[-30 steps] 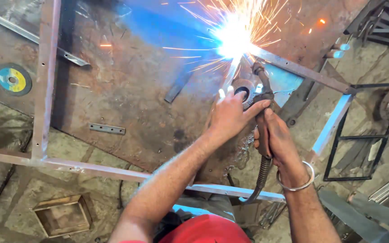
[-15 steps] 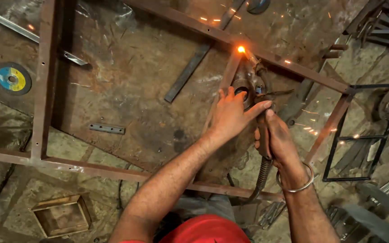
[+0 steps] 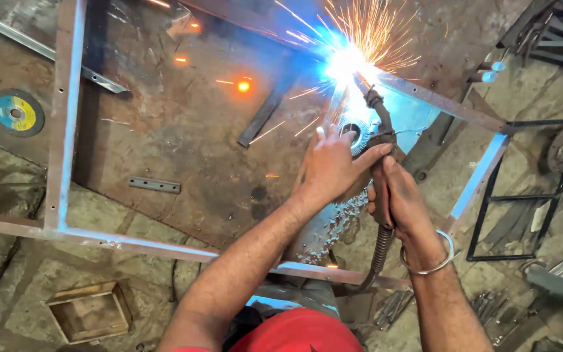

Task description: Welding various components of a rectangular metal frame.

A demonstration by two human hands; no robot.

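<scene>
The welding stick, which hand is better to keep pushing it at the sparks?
Probably the right hand. Its fingers wrap the electrode holder, whose tip meets the bright arc on the metal frame. The left hand only rests flat on the upright bar, apparently steadying it.

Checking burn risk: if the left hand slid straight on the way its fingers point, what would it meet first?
Probably the round metal disc right at the left hand's fingers, then the bright weld arc beyond; depth is unclear.
</scene>
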